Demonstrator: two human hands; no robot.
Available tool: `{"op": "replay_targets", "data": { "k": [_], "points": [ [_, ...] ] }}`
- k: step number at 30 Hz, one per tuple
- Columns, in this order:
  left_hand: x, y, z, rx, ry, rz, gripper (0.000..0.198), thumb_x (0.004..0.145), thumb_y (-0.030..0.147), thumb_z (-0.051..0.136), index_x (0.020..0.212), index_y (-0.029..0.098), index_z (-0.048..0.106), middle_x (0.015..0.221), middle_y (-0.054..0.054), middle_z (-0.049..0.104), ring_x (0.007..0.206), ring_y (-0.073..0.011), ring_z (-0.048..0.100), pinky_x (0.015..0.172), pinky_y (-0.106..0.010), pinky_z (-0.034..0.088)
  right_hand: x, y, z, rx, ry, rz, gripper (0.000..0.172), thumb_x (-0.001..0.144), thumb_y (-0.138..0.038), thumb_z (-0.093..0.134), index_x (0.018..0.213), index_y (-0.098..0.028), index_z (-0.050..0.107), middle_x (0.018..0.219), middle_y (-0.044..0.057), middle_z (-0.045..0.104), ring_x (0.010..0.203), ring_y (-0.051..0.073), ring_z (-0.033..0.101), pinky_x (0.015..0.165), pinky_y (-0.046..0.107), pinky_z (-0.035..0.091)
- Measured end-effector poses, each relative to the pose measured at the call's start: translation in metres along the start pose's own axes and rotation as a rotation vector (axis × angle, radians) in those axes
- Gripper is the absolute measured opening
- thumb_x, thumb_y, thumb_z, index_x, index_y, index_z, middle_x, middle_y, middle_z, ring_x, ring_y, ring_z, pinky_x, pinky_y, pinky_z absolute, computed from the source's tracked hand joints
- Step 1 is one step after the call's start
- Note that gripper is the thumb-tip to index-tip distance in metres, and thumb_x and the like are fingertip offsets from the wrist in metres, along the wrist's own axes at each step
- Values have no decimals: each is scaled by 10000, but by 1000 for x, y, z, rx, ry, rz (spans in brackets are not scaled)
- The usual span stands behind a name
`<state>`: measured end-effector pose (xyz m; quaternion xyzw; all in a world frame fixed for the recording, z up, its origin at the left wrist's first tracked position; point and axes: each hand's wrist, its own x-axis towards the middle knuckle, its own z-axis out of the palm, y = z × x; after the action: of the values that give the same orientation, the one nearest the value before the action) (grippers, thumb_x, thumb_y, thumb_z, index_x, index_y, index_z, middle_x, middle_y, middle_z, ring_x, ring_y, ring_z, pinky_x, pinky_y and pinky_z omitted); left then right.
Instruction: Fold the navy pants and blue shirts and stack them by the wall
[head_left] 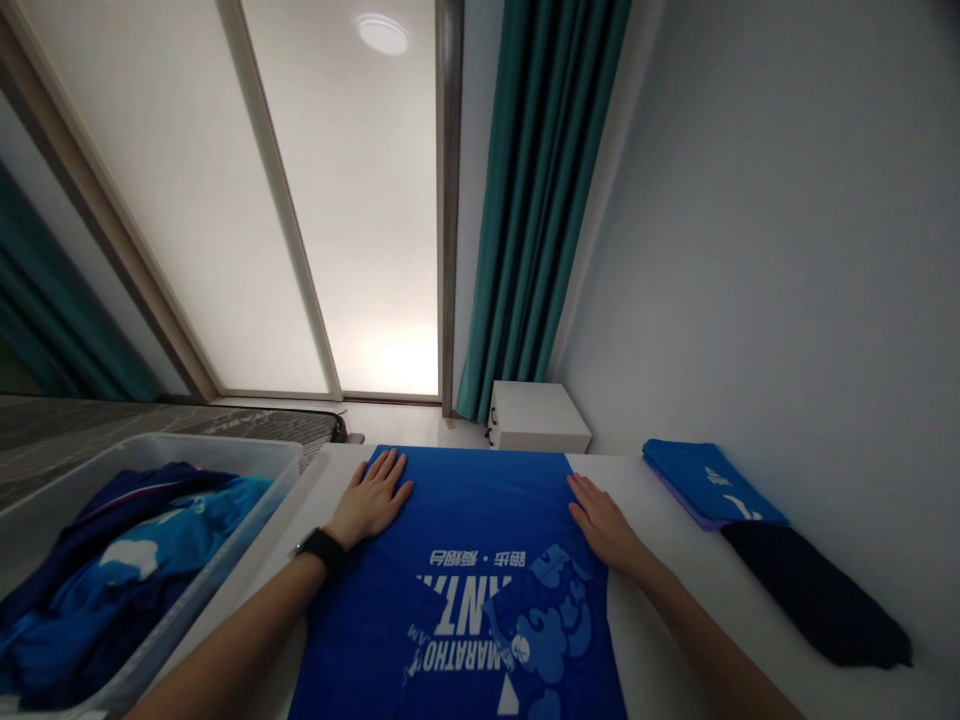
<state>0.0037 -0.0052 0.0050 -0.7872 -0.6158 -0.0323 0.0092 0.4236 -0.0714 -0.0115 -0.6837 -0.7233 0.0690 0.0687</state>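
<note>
A blue printed shirt [480, 510] lies spread flat on the white table [675, 620], its white lettering upside down to me. My left hand [371, 497], with a dark watch [321, 548] at the wrist, rests flat on the shirt's far left edge, fingers stretched out. On the opposite edge, my right hand [602, 518] lies with its fingers extended, touching the fabric. Neither hand grips anything. The near end of the shirt runs out of view at the bottom.
Left of the table stands a translucent plastic bin [296, 455] with crumpled blue clothes [157, 560] in it. Folded blue clothes [705, 480] and a dark folded garment [817, 590] lie on the right, near the wall [787, 250]. Beyond the table are a white cabinet [536, 410] and green curtain [544, 200].
</note>
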Motion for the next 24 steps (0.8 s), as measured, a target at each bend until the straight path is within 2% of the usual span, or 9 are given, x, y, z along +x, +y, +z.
{"op": "replay_targets", "data": {
  "k": [3,6,9,11,14,16,18,22,24],
  "points": [
    [-1,1,-2,10,-14,-3,622,987,477,284,1519,157,306,1586,-87,251,1472,-244,209,1181,-481,129,-9,-8,3,24,-11,-112,585,980,-441,226,1509,-211,321,1587,61,266,1463,204,222,1188,472,156],
    [-1,2,-4,3,-24,-6,625,985,476,281,1521,154,298,1588,-86,247,1473,-240,204,1182,-481,125,-10,-8,1,100,4,-90,563,964,-421,260,1468,-213,399,1563,71,327,1454,218,251,1185,510,131],
    [0,1,-6,-21,-40,-9,619,982,470,281,1519,163,304,1588,-91,253,1469,-248,216,1179,-493,126,-12,-1,-9,320,48,-64,520,944,-358,253,1356,-210,534,1465,81,488,1388,215,385,1170,478,223],
    [1,1,-9,-29,-43,-17,609,978,462,295,1506,161,335,1578,-107,283,1461,-263,237,1174,-505,130,-20,7,-18,456,88,-99,488,920,-301,247,1209,-220,631,1335,80,600,1302,209,487,1138,446,309],
    [4,14,-17,-22,25,-5,567,960,425,357,1441,137,437,1519,-148,397,1424,-297,304,1165,-509,154,-41,18,-26,507,108,-151,419,824,-198,305,986,-237,689,1203,76,654,1248,222,526,1118,460,344],
    [3,36,-24,-53,100,61,507,945,379,395,1379,140,506,1426,-152,499,1348,-310,395,1136,-492,233,-57,23,-26,482,98,-159,404,734,-147,352,938,-239,688,1224,72,636,1285,234,490,1127,478,329],
    [-2,72,-31,-139,110,205,431,937,329,412,1310,171,561,1314,-127,567,1233,-292,480,1059,-447,345,-70,24,-24,452,91,-166,434,671,-122,381,961,-237,683,1270,71,607,1321,242,450,1134,484,319],
    [-19,161,-41,-343,-1,577,332,938,302,458,1241,251,585,1180,-63,590,1090,-237,526,959,-390,412,-81,20,-18,385,115,-189,477,640,-83,402,1013,-230,661,1305,82,572,1357,252,399,1137,487,303],
    [-27,200,-41,-374,-24,691,312,927,318,504,1224,265,583,1166,-57,574,1083,-234,517,947,-386,412,-83,15,-17,349,142,-205,467,650,-69,412,1023,-229,645,1323,84,551,1367,253,376,1138,492,293]
  ]
}}
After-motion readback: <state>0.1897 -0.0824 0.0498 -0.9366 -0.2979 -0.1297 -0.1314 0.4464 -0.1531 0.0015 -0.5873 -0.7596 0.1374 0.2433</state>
